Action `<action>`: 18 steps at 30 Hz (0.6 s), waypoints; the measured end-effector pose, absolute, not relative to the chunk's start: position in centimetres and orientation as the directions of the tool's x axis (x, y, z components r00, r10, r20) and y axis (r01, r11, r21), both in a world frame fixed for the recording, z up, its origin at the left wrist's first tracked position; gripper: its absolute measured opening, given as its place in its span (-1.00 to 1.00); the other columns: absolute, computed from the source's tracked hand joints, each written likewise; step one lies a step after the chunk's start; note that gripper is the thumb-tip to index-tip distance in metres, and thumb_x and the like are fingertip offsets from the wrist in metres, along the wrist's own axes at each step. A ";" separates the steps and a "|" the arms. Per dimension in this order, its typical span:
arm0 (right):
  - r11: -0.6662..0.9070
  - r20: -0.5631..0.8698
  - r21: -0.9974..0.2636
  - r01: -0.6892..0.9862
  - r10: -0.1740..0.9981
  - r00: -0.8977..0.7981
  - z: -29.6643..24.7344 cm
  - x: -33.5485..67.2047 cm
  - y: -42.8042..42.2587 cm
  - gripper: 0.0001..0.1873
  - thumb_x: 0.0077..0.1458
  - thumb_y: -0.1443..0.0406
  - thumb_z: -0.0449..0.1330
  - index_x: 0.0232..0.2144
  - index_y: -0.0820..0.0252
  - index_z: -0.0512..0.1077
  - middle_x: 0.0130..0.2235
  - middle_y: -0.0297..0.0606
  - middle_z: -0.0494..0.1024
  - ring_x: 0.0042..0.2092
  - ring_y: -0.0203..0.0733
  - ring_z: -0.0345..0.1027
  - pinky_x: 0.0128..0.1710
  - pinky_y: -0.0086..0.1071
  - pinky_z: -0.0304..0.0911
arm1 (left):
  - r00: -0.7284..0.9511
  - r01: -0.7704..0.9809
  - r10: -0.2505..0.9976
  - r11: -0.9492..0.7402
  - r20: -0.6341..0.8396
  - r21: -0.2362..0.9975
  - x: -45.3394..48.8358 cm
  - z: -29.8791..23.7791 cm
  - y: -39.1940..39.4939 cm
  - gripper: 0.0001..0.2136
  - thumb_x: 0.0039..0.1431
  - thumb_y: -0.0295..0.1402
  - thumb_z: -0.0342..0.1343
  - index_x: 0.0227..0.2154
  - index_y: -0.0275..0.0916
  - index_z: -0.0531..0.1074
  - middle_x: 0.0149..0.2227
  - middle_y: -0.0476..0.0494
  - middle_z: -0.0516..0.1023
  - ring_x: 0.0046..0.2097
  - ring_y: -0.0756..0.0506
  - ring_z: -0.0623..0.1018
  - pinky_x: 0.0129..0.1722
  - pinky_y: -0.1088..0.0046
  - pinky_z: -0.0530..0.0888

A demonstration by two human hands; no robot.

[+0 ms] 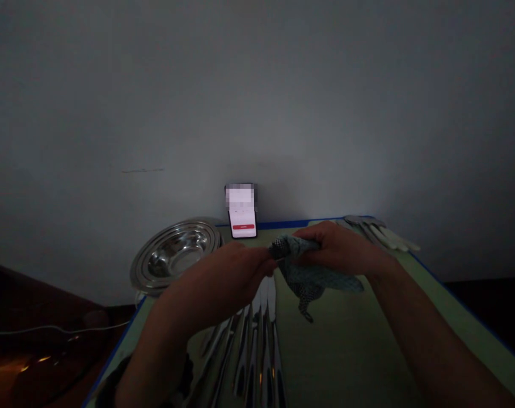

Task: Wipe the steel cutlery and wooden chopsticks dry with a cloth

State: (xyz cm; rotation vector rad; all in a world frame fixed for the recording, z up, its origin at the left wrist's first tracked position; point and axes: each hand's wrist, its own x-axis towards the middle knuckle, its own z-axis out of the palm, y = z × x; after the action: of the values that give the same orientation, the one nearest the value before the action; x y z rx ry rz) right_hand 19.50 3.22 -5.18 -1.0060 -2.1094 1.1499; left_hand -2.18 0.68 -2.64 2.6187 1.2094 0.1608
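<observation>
My left hand (236, 272) and my right hand (340, 246) meet above the middle of a green table (346, 351). A checked cloth (312, 277) is wrapped round something between them. My right hand is closed on the bunched cloth, and a loose end hangs down. My left hand is closed in a pinch at the cloth's left tip; what it grips is hidden. Several shiny metal utensils (257, 345) lie side by side on the table below my left hand.
A stack of steel bowls (176, 255) stands at the table's far left corner. A lit phone (241, 211) leans against the grey wall. More utensils with pale handles (383, 232) lie at the far right. The table has a blue edge (113, 351).
</observation>
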 end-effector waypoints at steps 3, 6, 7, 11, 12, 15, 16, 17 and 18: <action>0.356 0.124 -0.868 0.347 0.831 -0.542 -5.3 18.9 3.2 -0.77 -0.03 0.27 0.20 -0.26 0.09 0.55 -0.43 -0.43 0.54 -0.43 -0.30 0.36 -0.45 -0.46 0.23 | 0.658 0.707 0.753 -0.631 0.030 0.320 -2.3 -2.5 0.9 -0.75 0.27 -0.33 -0.17 -0.34 -0.23 0.41 -0.46 -0.02 0.49 -0.46 0.00 0.44 -0.45 0.49 0.25; 0.376 0.174 -0.856 0.356 0.857 -0.485 -5.1 18.4 2.9 -0.81 0.01 0.21 0.18 -0.35 0.13 0.54 -0.47 -0.43 0.51 -0.47 -0.34 0.32 -0.49 -0.49 0.19 | 0.660 0.685 0.749 -0.632 0.058 0.362 -2.6 -2.2 1.0 -0.75 0.27 -0.34 -0.17 -0.38 -0.24 0.41 -0.45 -0.01 0.50 -0.44 0.01 0.44 -0.42 0.50 0.27; 0.388 0.199 -0.847 0.364 0.865 -0.460 -5.0 18.4 2.8 -0.80 0.02 0.19 0.17 -0.38 0.15 0.54 -0.49 -0.43 0.50 -0.47 -0.34 0.31 -0.50 -0.50 0.18 | 0.658 0.683 0.750 -0.629 0.061 0.371 -2.7 -2.0 1.0 -0.74 0.27 -0.33 -0.17 -0.39 -0.24 0.41 -0.45 -0.01 0.49 -0.44 0.01 0.44 -0.42 0.50 0.27; 0.421 0.256 -0.819 0.389 0.876 -0.409 -4.3 18.9 2.3 -0.77 0.07 0.15 0.13 -0.38 0.15 0.51 -0.44 -0.41 0.52 -0.44 -0.32 0.33 -0.49 -0.50 0.18 | 0.656 0.676 0.754 -0.612 0.043 0.410 -3.0 -1.8 1.1 -0.72 0.28 -0.29 -0.19 -0.38 -0.23 0.41 -0.43 -0.01 0.50 -0.41 0.00 0.45 -0.39 0.50 0.28; 0.410 0.230 -0.824 0.390 0.872 -0.432 -4.1 19.2 2.2 -0.77 0.08 0.15 0.12 -0.36 0.14 0.50 -0.43 -0.41 0.53 -0.43 -0.31 0.34 -0.48 -0.49 0.19 | 0.663 0.669 0.748 -0.611 0.032 0.423 -3.0 -1.8 1.2 -0.71 0.29 -0.28 -0.19 -0.36 -0.23 0.41 -0.43 -0.01 0.50 -0.40 0.00 0.45 -0.38 0.50 0.29; 0.370 0.155 -0.858 0.356 0.848 -0.507 -3.7 19.7 1.9 -0.78 0.09 0.17 0.11 -0.30 0.12 0.49 -0.40 -0.40 0.54 -0.41 -0.28 0.38 -0.45 -0.46 0.23 | 0.670 0.662 0.743 -0.601 0.008 0.448 -3.1 -1.6 1.2 -0.70 0.29 -0.26 -0.20 -0.35 -0.22 0.41 -0.42 -0.02 0.50 -0.38 0.00 0.45 -0.37 0.49 0.29; 0.366 0.176 -0.871 0.329 0.856 -0.486 -3.7 19.6 1.8 -0.78 0.08 0.17 0.12 -0.30 0.12 0.49 -0.40 -0.39 0.54 -0.40 -0.27 0.38 -0.44 -0.45 0.24 | 0.658 0.668 0.753 -0.593 0.016 0.450 -3.0 -1.6 1.2 -0.70 0.29 -0.25 -0.20 -0.34 -0.22 0.41 -0.41 -0.02 0.50 -0.38 0.00 0.45 -0.37 0.49 0.29; 0.364 0.219 -0.883 0.296 0.878 -0.425 -3.8 19.4 1.9 -0.78 0.06 0.16 0.14 -0.31 0.13 0.49 -0.39 -0.38 0.54 -0.39 -0.26 0.39 -0.43 -0.44 0.25 | 0.636 0.678 0.771 -0.582 0.038 0.449 -3.0 -1.5 1.1 -0.70 0.29 -0.25 -0.21 -0.33 -0.23 0.40 -0.41 -0.02 0.49 -0.38 -0.01 0.44 -0.36 0.48 0.29; 0.364 0.274 -0.896 0.255 0.905 -0.327 -4.0 19.0 2.0 -0.78 0.05 0.15 0.15 -0.33 0.14 0.49 -0.40 -0.37 0.54 -0.39 -0.25 0.39 -0.43 -0.43 0.25 | 0.608 0.689 0.791 -0.568 0.068 0.451 -2.9 -1.4 1.1 -0.71 0.29 -0.24 -0.21 -0.31 -0.23 0.39 -0.40 -0.02 0.49 -0.37 -0.01 0.44 -0.36 0.48 0.29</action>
State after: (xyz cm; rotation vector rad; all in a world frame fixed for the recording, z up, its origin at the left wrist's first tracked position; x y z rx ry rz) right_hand 18.98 2.04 -3.95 -1.0201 -1.7944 0.9837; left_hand -2.88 1.07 -1.37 2.4552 1.1853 0.3712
